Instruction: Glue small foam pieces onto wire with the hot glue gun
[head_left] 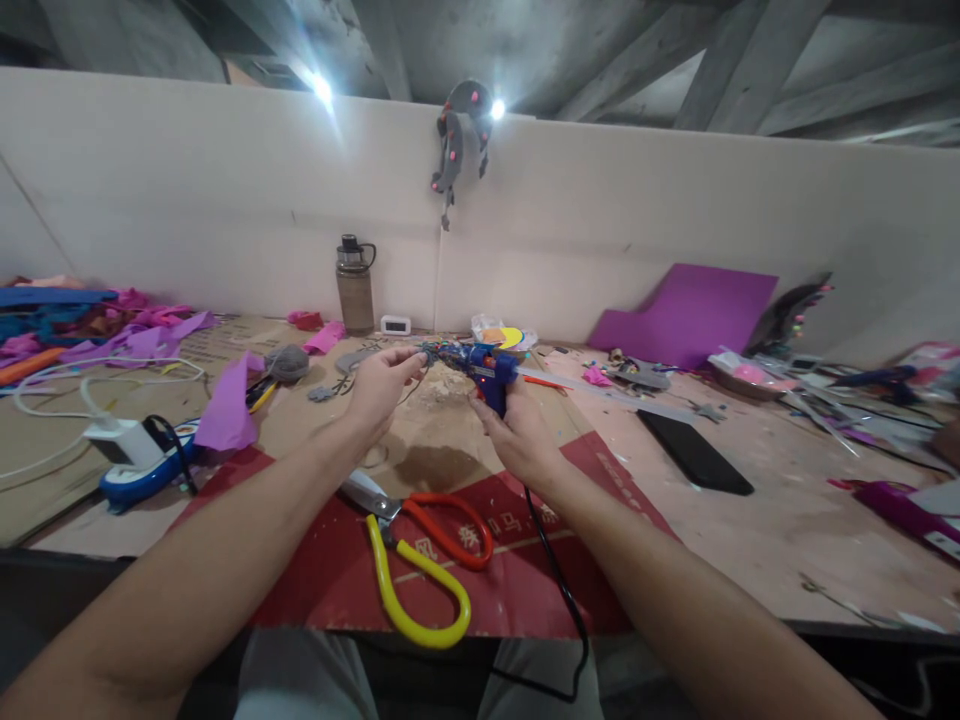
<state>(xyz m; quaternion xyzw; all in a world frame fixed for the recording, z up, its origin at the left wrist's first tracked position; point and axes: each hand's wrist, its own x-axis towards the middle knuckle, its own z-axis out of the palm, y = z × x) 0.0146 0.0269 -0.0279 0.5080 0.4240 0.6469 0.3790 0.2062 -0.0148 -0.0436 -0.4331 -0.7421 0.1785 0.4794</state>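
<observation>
In the head view my right hand (517, 430) is wrapped round the handle of a blue hot glue gun (493, 378). A clear glue stick (570, 381) sticks out of its back, and a black cord (555, 560) hangs below. My left hand (386, 385) pinches something small and dark at the fingertips, too small to name, close to the gun's nozzle end. Around the nozzle is a dark, glittery tangle (450, 351). Below my hands, scissors (386, 508) with one red and one yellow handle lie on a red printed sheet (315, 560).
A water bottle (355, 290) and a small white digital clock (395, 325) stand by the white partition (225, 200). A black phone (694, 452) lies at right. A power strip (142, 485) with a charger, purple felt (229, 405), grey yarn (287, 362) and colourful scraps (135, 335) are at left.
</observation>
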